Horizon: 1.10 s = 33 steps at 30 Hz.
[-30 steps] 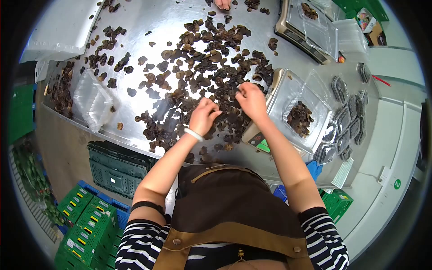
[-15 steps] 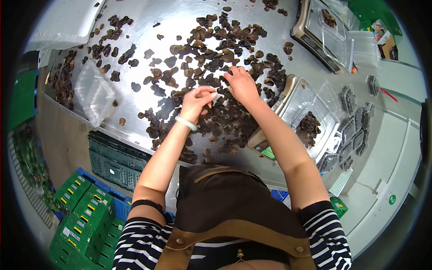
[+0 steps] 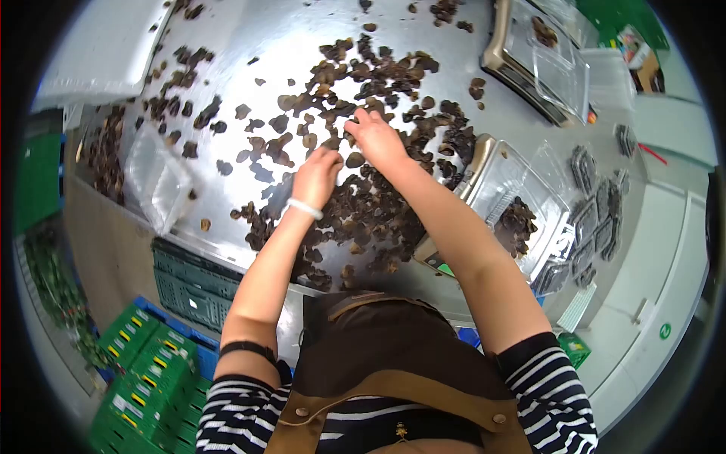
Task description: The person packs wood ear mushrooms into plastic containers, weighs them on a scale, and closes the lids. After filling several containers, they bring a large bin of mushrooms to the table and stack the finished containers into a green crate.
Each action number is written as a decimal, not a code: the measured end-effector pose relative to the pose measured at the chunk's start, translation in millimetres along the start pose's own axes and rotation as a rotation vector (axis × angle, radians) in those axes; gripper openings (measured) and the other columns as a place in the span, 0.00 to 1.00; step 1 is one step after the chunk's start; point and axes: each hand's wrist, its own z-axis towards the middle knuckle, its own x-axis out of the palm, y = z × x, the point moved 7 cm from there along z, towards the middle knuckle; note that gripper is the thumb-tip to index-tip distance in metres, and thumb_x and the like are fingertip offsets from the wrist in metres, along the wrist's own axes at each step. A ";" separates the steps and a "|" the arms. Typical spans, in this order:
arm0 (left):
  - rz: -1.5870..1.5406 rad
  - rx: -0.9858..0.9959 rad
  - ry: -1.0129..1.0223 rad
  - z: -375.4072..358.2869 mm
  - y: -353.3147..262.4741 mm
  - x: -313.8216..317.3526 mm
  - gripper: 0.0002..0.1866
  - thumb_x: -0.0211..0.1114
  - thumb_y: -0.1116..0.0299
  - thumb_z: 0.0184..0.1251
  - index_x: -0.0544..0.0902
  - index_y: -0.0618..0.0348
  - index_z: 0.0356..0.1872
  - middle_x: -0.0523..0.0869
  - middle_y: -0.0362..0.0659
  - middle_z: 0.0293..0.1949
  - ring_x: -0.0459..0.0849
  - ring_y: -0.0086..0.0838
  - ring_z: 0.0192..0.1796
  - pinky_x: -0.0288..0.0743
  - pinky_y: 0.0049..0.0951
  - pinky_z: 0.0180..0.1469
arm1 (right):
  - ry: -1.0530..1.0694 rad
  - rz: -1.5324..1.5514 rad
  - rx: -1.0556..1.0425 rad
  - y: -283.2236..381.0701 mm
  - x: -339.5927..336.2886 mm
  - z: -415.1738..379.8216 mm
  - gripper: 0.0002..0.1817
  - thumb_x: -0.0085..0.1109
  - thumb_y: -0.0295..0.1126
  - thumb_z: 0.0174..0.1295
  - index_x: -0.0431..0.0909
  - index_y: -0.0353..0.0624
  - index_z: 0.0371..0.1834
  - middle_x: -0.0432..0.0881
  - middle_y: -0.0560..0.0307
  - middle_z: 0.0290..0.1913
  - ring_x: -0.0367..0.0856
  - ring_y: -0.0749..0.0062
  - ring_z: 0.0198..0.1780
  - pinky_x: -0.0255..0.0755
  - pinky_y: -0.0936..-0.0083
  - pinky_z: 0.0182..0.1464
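Dark brown wood ear mushrooms point(image 3: 370, 208) lie in a loose heap on the steel table point(image 3: 227, 64), with scattered pieces beyond it. My left hand point(image 3: 316, 180), a pale bangle at its wrist, is over the left part of the heap. Its fingers are bent and pressed together beside a mushroom piece, and whatever they hold is hidden. Just to the right and farther forward, my right hand point(image 3: 376, 141) reaches over the mushrooms with its fingers slightly apart. Nothing shows clearly in its grasp.
Right of the heap, a scale point(image 3: 473, 170) carries an open clear box with mushrooms point(image 3: 516, 225). A second scale point(image 3: 522, 76) stands farther back. Several filled clear boxes point(image 3: 584, 219) sit at far right. Stacked clear trays point(image 3: 157, 178) rest at left. Green crates point(image 3: 155, 371) stand below.
Both hands have shifted left, and the right has also come down a little. My left fingers have turned from a raised pinch down toward the mushrooms. The whole view has tilted slightly.
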 end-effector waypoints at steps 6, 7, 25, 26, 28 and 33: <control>-1.023 -0.834 0.038 -23.4 34.3 -19.6 0.11 0.66 0.67 0.69 0.84 0.50 0.51 0.87 0.33 0.43 0.82 0.17 0.39 0.69 0.20 0.34 | -0.262 0.649 0.104 -15.3 -47.9 -55.1 0.14 0.65 0.22 0.46 0.82 0.41 0.39 0.80 0.48 0.40 0.80 0.51 0.44 0.74 0.63 0.47; -1.151 -0.868 0.035 -24.1 34.3 -11.2 0.12 0.67 0.65 0.69 0.83 0.49 0.52 0.87 0.33 0.45 0.82 0.16 0.40 0.69 0.21 0.35 | -0.323 0.702 0.085 -19.7 -56.7 -77.8 0.15 0.65 0.22 0.46 0.81 0.41 0.40 0.80 0.49 0.40 0.80 0.54 0.43 0.74 0.66 0.47; -0.382 0.446 0.430 -3.6 -339.9 173.8 0.16 0.74 0.68 0.58 0.83 0.60 0.47 0.81 0.48 0.49 0.82 0.41 0.50 0.77 0.33 0.52 | -0.528 0.259 0.640 -125.6 -154.5 -392.6 0.39 0.71 0.20 0.48 0.66 0.41 0.67 0.68 0.44 0.66 0.67 0.44 0.68 0.65 0.59 0.70; -0.431 0.382 0.469 0.0 -337.7 173.5 0.17 0.74 0.69 0.58 0.82 0.61 0.47 0.79 0.50 0.52 0.82 0.40 0.51 0.78 0.33 0.51 | -0.611 0.226 0.619 -121.0 -161.5 -401.5 0.38 0.70 0.19 0.49 0.67 0.42 0.67 0.68 0.45 0.66 0.71 0.48 0.66 0.71 0.62 0.66; -0.586 0.189 0.487 10.7 -332.0 163.4 0.12 0.71 0.69 0.62 0.82 0.63 0.43 0.79 0.47 0.48 0.84 0.32 0.41 0.81 0.30 0.42 | -0.685 0.404 0.628 -124.8 -158.5 -417.7 0.35 0.69 0.18 0.51 0.69 0.42 0.65 0.70 0.46 0.65 0.73 0.52 0.64 0.75 0.65 0.62; -0.534 0.586 0.259 7.9 -369.5 151.3 0.06 0.62 0.74 0.70 0.81 0.65 0.44 0.81 0.49 0.47 0.83 0.38 0.46 0.78 0.33 0.49 | -0.780 0.469 0.608 -131.5 -150.9 -428.1 0.24 0.66 0.19 0.54 0.75 0.41 0.56 0.74 0.51 0.60 0.76 0.52 0.59 0.79 0.66 0.56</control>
